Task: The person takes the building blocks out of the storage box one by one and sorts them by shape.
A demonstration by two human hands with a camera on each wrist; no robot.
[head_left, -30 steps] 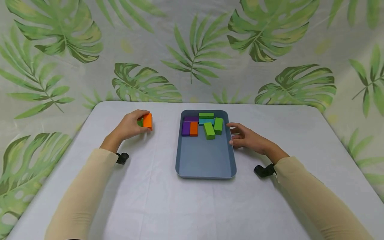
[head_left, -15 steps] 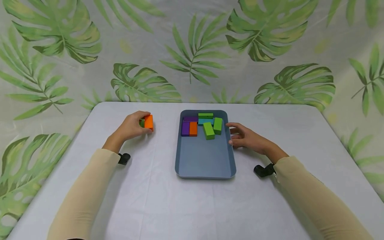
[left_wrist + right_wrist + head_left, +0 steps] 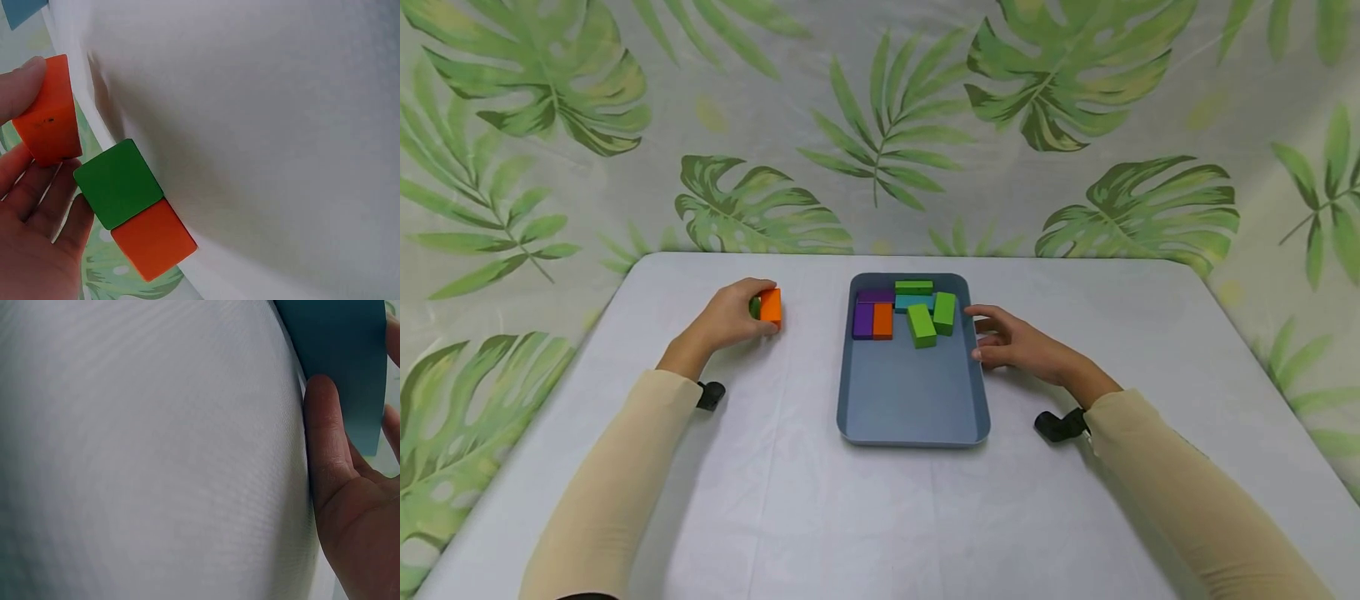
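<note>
In the head view my left hand (image 3: 722, 317) pinches an orange block (image 3: 771, 308) between thumb and fingers, left of the tray. The left wrist view shows this orange block between thumb and fingertips, with a green block (image 3: 119, 184) and a second orange block (image 3: 154, 240) lying against each other beside the fingers. My right hand (image 3: 1018, 346) rests at the right side of the blue-grey tray (image 3: 913, 433), fingers loosely bent. Its thumb and fingertips lie against the tray wall (image 3: 344, 369) in the right wrist view.
Within the tray's far half are a purple block (image 3: 863, 321), an orange one, a teal one (image 3: 912, 304) and several green blocks (image 3: 922, 326); two green ones sit askew. A white cloth covers the table (image 3: 820, 500). Behind it hangs a leaf-patterned curtain (image 3: 910, 108).
My left hand and the orange block have shifted slightly to the right since a second ago, then stayed nearly still. My right hand and the blocks in the tray have not moved.
</note>
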